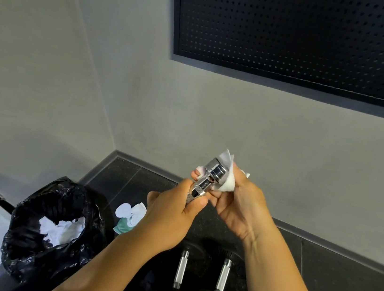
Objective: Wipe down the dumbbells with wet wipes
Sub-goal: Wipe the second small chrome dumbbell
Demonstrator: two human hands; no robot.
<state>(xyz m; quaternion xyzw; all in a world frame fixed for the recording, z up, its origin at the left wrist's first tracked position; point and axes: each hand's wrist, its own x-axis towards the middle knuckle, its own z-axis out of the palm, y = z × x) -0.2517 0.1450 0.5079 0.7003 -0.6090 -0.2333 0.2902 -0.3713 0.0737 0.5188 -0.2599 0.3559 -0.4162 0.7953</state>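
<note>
In left hand (170, 219): fingers gripped chrome bar (215, 171).
In right hand (237, 201): fingers held wipe (226, 183) round its end.
Below the fingers: two dumbbells (181, 269), bin bag (22, 257), wipe packet (121, 227).

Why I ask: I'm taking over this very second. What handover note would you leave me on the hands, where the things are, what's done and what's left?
The left hand grips the knurled chrome bar, held up in the air. The right hand holds a wet wipe wrapped round the bar's chrome end.
Two black-plated dumbbells lie on the floor below. The wipe pack lies left of them, beside a black bag holding crumpled wipes.
Done: some wiping, judging by the bag.
Left: finish this bar. I cannot tell whether the floor pair is clean.
</note>
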